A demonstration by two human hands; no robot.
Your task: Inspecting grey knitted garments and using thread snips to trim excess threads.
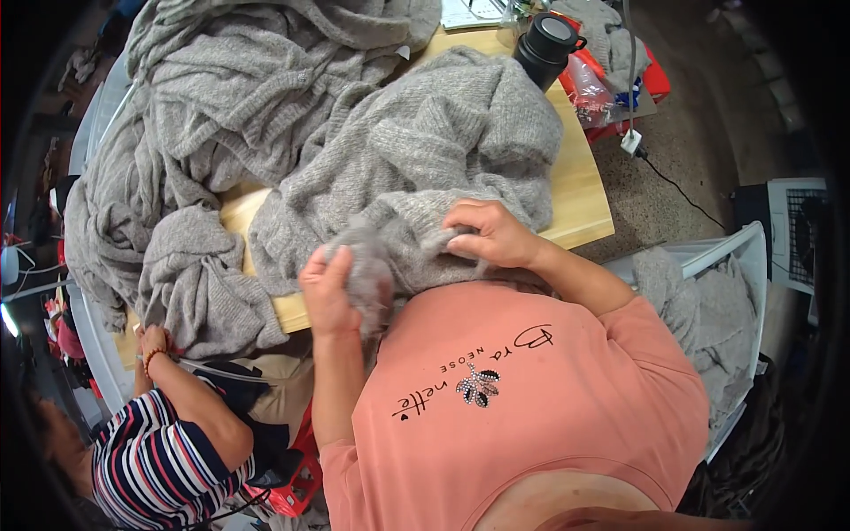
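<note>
A grey knitted garment point(416, 146) lies bunched over the table edge in front of me. My right hand point(487, 234) is closed on a fold of it, the fingertips and thumb pinching the fabric. My left hand point(332, 288), lower and to the left, is closed on another part of the same knit, which hangs beside the palm and is smeared by motion. The stretch of fabric between both hands is slightly raised near my body. Folds hide some of the fingertips and the garment's full shape.
Large heaps of grey knitwear point(239, 97) cover the table's left and far side. A black flask point(544, 49) stands at the far right of the wooden table point(584, 195). A co-worker's hands point(155, 341) are at lower left. A bin of knitwear point(708, 310) stands right.
</note>
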